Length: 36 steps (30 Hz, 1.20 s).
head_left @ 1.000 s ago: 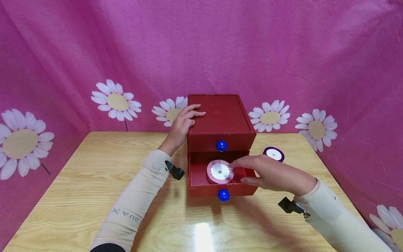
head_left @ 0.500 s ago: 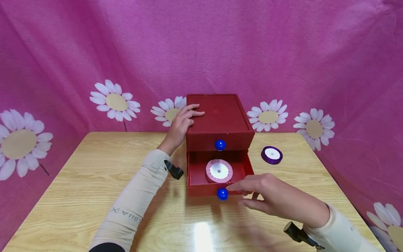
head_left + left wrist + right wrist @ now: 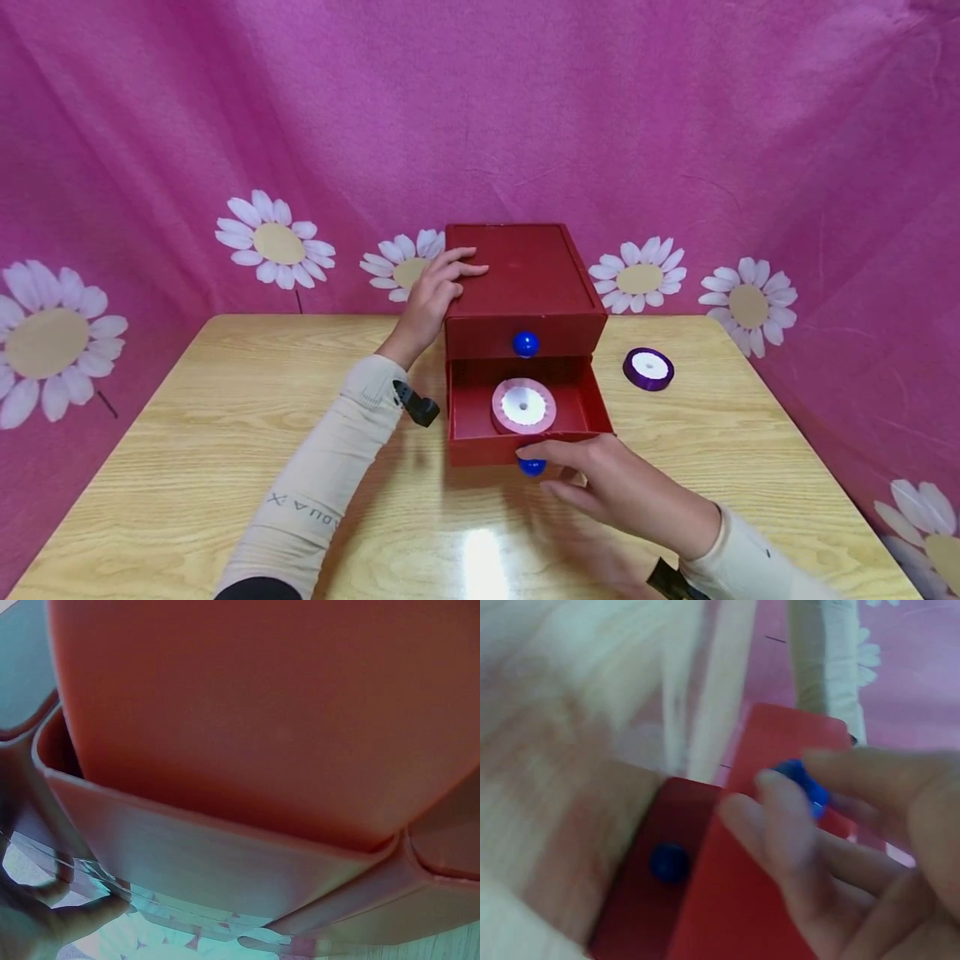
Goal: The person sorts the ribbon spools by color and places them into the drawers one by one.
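Observation:
A red two-drawer box [image 3: 517, 267] stands on the table. Its lower drawer [image 3: 472, 417] is pulled out, and inside lies a roll of pink ribbon [image 3: 523, 407] on a white spool. On the box's left top edge rests my left hand [image 3: 431, 304], fingers spread over the lid; the left wrist view shows the red side wall [image 3: 225, 712] close up. My right hand [image 3: 622, 492] is at the lower drawer's blue knob [image 3: 533, 468]. In the right wrist view, its curled fingers and thumb lie around that knob [image 3: 802, 784].
A roll of purple ribbon [image 3: 648, 369] lies on the wooden table [image 3: 300, 400], right of the box. The upper drawer [image 3: 480, 337], with its own blue knob [image 3: 526, 344], is pushed in. Behind the table hangs a pink cloth [image 3: 510, 117] with white daisies.
My right hand has left the pink ribbon roll in the drawer, drawn back toward me, then moved left onto the lower knob. My left hand has stayed on the box.

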Motion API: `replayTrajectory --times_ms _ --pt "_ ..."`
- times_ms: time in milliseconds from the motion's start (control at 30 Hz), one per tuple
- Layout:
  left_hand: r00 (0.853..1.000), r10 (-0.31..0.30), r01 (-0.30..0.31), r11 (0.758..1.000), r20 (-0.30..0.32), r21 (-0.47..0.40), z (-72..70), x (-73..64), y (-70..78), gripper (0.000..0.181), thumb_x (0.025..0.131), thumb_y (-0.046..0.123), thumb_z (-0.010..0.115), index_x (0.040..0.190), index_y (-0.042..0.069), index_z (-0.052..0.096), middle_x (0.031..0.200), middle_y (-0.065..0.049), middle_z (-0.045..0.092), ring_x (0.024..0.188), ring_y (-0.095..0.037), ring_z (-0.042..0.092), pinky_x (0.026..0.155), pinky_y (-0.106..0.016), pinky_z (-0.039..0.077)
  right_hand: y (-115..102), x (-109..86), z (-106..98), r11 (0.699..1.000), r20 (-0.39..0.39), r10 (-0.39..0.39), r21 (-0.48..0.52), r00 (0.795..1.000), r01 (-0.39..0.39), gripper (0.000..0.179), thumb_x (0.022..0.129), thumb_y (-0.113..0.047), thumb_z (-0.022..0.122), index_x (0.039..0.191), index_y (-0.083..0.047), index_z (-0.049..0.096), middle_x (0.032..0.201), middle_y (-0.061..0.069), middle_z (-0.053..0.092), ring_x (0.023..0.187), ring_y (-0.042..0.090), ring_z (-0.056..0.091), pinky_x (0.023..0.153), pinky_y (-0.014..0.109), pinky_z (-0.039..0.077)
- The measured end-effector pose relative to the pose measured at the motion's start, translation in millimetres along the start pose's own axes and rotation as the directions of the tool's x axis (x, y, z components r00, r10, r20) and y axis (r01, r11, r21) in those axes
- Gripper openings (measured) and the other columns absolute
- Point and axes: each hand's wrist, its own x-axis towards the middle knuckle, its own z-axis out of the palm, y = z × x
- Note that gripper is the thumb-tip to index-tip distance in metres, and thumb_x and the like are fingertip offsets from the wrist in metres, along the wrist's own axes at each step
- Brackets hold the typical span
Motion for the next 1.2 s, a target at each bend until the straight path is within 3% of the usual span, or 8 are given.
replayTrajectory --times_ms 133,300,433,633,900,1200 --pt "1.000 -0.001 0.001 1.000 0.006 0.003 -0.1 0.5 0.1 0.043 0.086 -0.002 0.035 0.118 -0.008 0.064 0.141 -0.022 0.045 0.137 -0.035 0.031 0.111 -0.048 0.020 3.1 1.0 10.6 0.999 -0.123 0.019 0.041 0.992 -0.014 0.036 0.084 -0.013 0.073 0.119 -0.019 0.067 0.102 -0.009 0.068 0.080 0.001 0.062 0.070 0.018 0.052" --pt "1.000 0.003 -0.003 1.000 0.002 0.013 -2.2 1.0 0.8 0.043 0.086 -0.002 0.035 0.117 -0.007 0.065 0.141 -0.021 0.045 0.136 -0.034 0.032 0.111 -0.048 0.021 5.1 2.2 19.4 1.000 -0.244 -0.024 -0.008 0.969 0.022 0.032 0.083 -0.012 0.074 0.113 -0.019 0.070 0.095 -0.011 0.069 0.076 0.000 0.061 0.066 0.019 0.053" --pt "1.000 0.007 -0.007 1.000 0.007 0.013 -2.1 0.1 1.0 0.043 0.087 -0.004 0.035 0.117 -0.007 0.065 0.141 -0.021 0.045 0.136 -0.035 0.032 0.111 -0.049 0.021 6.0 1.9 19.9 1.000 -0.249 -0.009 -0.010 0.968 0.007 0.033 0.082 -0.014 0.075 0.114 -0.021 0.070 0.095 -0.012 0.068 0.076 0.000 0.061 0.065 0.018 0.052" --pt "1.000 -0.001 0.001 1.000 0.009 0.007 -0.1 -0.5 1.4 0.043 0.087 -0.002 0.036 0.118 -0.006 0.065 0.141 -0.021 0.045 0.137 -0.035 0.031 0.111 -0.050 0.020 9.2 3.3 16.9 0.998 -0.274 -0.064 -0.044 0.960 0.053 0.030 0.085 -0.015 0.073 0.114 -0.020 0.070 0.095 -0.012 0.069 0.074 -0.001 0.061 0.064 0.018 0.052" --pt "1.000 0.006 -0.006 1.000 0.004 0.005 -0.1 -0.1 1.9 0.044 0.085 0.000 0.036 0.118 -0.007 0.064 0.141 -0.021 0.045 0.137 -0.036 0.030 0.111 -0.049 0.019 11.9 6.3 11.6 0.997 -0.257 -0.052 -0.067 0.965 0.036 0.034 0.084 -0.016 0.072 0.118 -0.023 0.069 0.102 -0.012 0.068 0.081 0.002 0.061 0.070 0.022 0.054" --pt "1.000 0.015 -0.015 1.000 0.006 0.005 0.1 -0.2 -1.8 0.043 0.086 -0.003 0.035 0.117 -0.008 0.065 0.141 -0.022 0.045 0.136 -0.037 0.031 0.111 -0.050 0.020 25.0 20.0 7.9 0.992 -0.298 -0.065 -0.123 0.952 0.029 0.033 0.084 -0.013 0.073 0.117 -0.018 0.070 0.099 -0.009 0.068 0.077 0.002 0.060 0.069 0.022 0.054"
